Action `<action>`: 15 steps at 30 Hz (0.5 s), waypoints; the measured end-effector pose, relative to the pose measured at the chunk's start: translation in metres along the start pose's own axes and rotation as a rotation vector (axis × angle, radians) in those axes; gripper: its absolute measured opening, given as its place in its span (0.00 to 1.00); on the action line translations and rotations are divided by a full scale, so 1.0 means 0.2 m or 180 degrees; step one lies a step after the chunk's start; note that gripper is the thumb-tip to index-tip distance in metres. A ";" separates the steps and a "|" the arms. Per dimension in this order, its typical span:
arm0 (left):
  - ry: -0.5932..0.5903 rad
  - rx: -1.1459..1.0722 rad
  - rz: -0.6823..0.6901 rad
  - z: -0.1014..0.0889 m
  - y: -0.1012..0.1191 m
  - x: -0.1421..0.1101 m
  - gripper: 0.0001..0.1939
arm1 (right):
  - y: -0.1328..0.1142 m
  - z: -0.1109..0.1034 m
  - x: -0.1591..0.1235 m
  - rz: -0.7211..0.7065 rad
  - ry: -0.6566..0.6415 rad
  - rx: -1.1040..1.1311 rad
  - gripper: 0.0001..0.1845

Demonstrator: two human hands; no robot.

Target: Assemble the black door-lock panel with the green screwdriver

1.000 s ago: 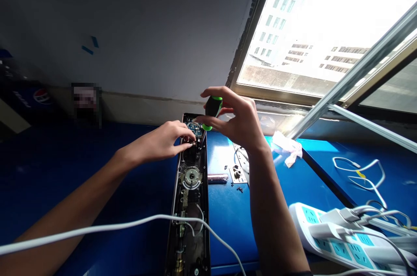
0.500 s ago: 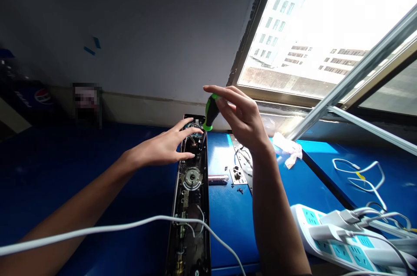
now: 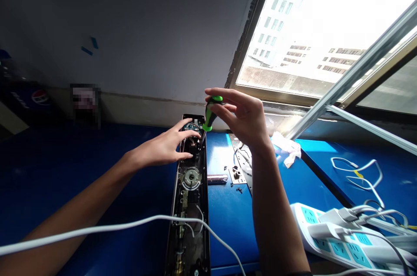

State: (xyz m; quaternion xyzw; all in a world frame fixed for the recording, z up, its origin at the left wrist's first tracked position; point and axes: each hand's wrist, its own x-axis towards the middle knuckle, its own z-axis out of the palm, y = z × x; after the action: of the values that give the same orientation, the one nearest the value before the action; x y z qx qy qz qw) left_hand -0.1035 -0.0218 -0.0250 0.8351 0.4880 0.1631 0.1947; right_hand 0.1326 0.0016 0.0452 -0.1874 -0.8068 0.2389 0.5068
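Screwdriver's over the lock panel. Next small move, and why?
Probably seat the tip firmly before turning. The right hand pinches the green-and-black screwdriver with its shaft angled down into the upper end of the lock panel, and the left hand is spread open over that end, ready to steady it. The tip's engagement can't be seen.
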 end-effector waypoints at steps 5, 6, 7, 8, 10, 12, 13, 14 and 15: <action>-0.0004 -0.0008 -0.0014 0.00 0.01 0.00 0.33 | -0.01 0.00 0.00 -0.0127 0.0061 -0.0207 0.16; 0.0012 -0.0011 0.0000 0.00 0.01 0.00 0.33 | -0.01 0.00 0.00 -0.0094 -0.0054 -0.0091 0.18; 0.0023 -0.0015 0.0005 0.00 0.01 0.00 0.33 | -0.01 0.00 0.00 -0.0052 -0.0156 0.0037 0.19; 0.0030 -0.0020 0.0000 0.00 0.01 0.00 0.33 | -0.01 0.00 0.00 -0.0018 -0.0211 0.0141 0.20; 0.0039 -0.0028 -0.0007 0.00 0.01 0.00 0.33 | -0.01 0.01 0.00 -0.0003 -0.0125 0.0145 0.18; 0.0045 -0.0031 0.0001 0.00 0.01 0.00 0.33 | 0.00 0.01 0.00 -0.0060 0.0121 -0.0108 0.16; 0.0047 -0.0032 -0.0005 0.00 0.01 0.00 0.33 | 0.00 0.01 0.00 -0.0099 0.0221 -0.0237 0.15; 0.0041 -0.0032 -0.0015 0.00 0.01 0.00 0.33 | 0.00 0.01 0.00 -0.0124 0.0254 -0.0313 0.14; 0.0037 -0.0032 -0.0029 0.00 0.02 0.00 0.33 | 0.00 0.01 0.00 -0.0139 0.0218 -0.0305 0.14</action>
State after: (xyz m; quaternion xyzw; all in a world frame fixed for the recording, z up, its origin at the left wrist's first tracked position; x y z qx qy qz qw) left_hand -0.1013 -0.0237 -0.0234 0.8309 0.4920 0.1695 0.1968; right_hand 0.1299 0.0008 0.0452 -0.2019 -0.8033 0.1824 0.5297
